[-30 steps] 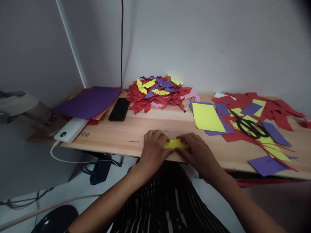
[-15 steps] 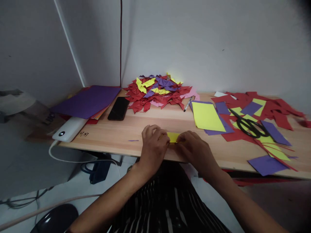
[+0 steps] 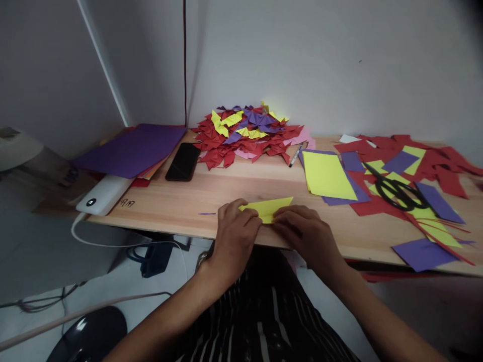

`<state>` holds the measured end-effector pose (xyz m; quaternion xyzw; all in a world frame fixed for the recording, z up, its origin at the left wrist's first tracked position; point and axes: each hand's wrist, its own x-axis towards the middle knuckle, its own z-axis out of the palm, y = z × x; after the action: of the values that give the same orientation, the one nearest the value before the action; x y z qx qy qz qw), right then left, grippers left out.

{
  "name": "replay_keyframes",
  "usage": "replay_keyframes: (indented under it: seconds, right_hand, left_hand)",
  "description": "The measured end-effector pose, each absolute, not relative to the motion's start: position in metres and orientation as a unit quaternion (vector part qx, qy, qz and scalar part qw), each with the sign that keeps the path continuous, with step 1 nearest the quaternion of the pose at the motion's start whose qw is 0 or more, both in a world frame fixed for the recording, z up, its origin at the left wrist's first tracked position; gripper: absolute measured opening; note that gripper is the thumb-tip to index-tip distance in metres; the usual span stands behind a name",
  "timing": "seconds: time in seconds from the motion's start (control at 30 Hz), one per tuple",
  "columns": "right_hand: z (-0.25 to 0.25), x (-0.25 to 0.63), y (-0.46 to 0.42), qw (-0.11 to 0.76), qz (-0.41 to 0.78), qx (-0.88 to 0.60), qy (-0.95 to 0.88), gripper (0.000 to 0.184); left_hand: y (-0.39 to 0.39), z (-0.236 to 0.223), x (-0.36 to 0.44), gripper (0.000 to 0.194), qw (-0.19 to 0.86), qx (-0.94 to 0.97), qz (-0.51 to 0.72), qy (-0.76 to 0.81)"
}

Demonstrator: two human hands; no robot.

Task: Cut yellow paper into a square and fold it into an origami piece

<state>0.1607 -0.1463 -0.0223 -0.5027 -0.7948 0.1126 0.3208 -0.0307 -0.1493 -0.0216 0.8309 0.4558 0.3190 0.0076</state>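
Left of the pile of folded papers (image 3: 251,140) lies a phone (image 3: 183,162). In front of the pile, the left hand (image 3: 236,234) has its fingers closed on the left end of a yellow paper (image 3: 267,208), and the right hand (image 3: 307,231) pinches its right part. Right of the pile, scissors (image 3: 382,182) rest on coloured scraps (image 3: 400,162).

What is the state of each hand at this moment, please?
Left hand: closed, holding the left end of the small folded yellow paper piece.
Right hand: closed, holding its right side.
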Motion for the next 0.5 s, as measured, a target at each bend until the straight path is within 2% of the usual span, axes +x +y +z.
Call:
replay_keyframes:
  seconds: [0.2, 0.5]
  right_hand:
    - [-0.016, 0.161, -0.137, 0.256, 0.156, -0.525, -0.797, 0.014]
    - [-0.013, 0.16, -0.136, 0.236, 0.179, -0.536, -0.79, 0.015]
  left_hand:
    - [-0.153, -0.024, -0.026, 0.012, 0.069, 0.821, 0.339, 0.455]
    - [-0.152, -0.019, -0.017, 0.007, 0.126, 0.776, 0.332, 0.521]
